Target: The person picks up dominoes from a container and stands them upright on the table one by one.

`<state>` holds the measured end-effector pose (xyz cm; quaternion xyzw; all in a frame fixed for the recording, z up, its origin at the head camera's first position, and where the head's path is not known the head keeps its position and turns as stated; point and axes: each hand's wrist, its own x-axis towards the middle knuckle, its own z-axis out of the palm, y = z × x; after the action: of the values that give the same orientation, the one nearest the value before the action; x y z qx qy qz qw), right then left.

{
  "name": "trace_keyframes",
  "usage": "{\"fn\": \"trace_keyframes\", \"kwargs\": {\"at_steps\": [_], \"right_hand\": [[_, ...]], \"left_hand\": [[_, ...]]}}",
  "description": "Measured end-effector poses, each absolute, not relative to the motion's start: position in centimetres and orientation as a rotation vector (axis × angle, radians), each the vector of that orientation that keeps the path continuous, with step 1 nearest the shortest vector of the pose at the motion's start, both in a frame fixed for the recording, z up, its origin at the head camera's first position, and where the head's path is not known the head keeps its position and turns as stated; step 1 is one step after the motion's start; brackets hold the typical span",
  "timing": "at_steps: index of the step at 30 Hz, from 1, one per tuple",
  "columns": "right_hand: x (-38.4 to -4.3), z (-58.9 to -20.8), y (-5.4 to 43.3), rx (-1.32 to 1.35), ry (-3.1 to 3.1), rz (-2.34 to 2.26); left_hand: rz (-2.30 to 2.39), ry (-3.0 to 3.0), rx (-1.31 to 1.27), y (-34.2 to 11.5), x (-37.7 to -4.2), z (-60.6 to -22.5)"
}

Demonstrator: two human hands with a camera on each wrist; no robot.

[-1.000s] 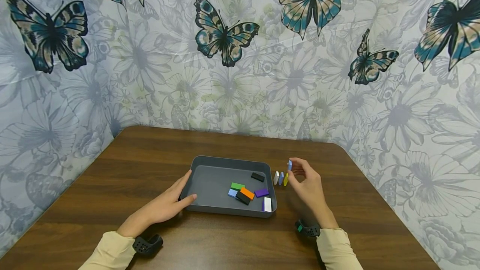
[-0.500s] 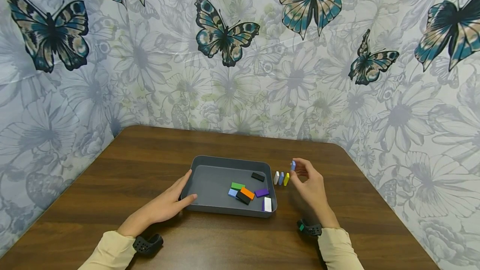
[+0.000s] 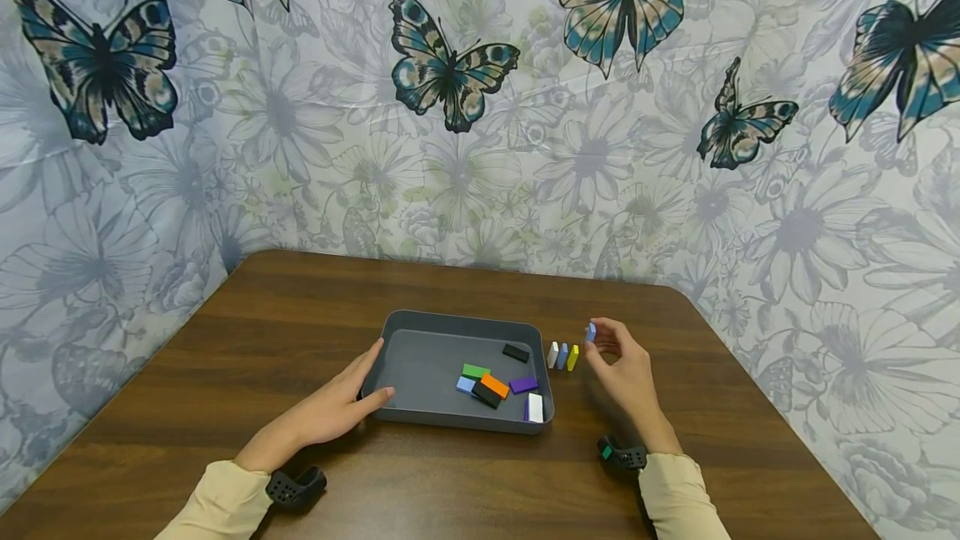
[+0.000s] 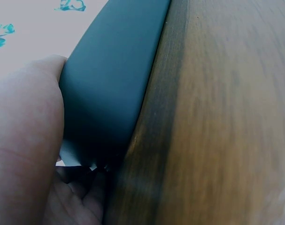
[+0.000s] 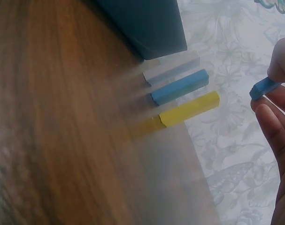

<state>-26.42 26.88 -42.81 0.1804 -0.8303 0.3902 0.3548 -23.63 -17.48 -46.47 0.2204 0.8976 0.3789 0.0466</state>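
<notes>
My right hand (image 3: pixel 624 369) pinches a light blue domino (image 3: pixel 591 331) between thumb and fingertips, above the table, right of a short row. That row is a white domino (image 3: pixel 552 355), a blue domino (image 3: pixel 562 357) and a yellow domino (image 3: pixel 573 357), each on end with gaps between. In the right wrist view, the held blue domino (image 5: pixel 263 87) stands apart from the yellow domino (image 5: pixel 190 109). My left hand (image 3: pixel 330 411) holds the grey tray (image 3: pixel 450 325) at its near left corner, thumb over the front rim; in the left wrist view its fingers are partly hidden.
Several loose dominoes lie in the tray's right half, among them a green domino (image 3: pixel 476 372), an orange domino (image 3: pixel 494 387), and a purple domino (image 3: pixel 522 386). A white domino (image 3: pixel 535 408) leans by the right wall. The wooden table (image 3: pixel 465 490) meets a butterfly-patterned backdrop (image 3: pixel 480 190).
My right hand has moved slightly right with the blue domino, away from the row, and the yellow domino now shows fully. The left hand and tray have stayed put.
</notes>
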Motion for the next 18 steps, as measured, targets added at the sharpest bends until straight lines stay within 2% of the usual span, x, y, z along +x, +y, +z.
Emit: {"fn": "trace_keyframes", "kwargs": {"at_steps": [5,18], "right_hand": [[-28.1,-44.7,28.6,0.455,-2.181,1.028],[-28.2,-45.5,29.2,0.427,-2.297,1.049]], "left_hand": [[1.153,2.741,0.678,-17.5,-23.6,-46.5],[1.163,2.736,0.68,-17.5,-23.5,-46.5]]}}
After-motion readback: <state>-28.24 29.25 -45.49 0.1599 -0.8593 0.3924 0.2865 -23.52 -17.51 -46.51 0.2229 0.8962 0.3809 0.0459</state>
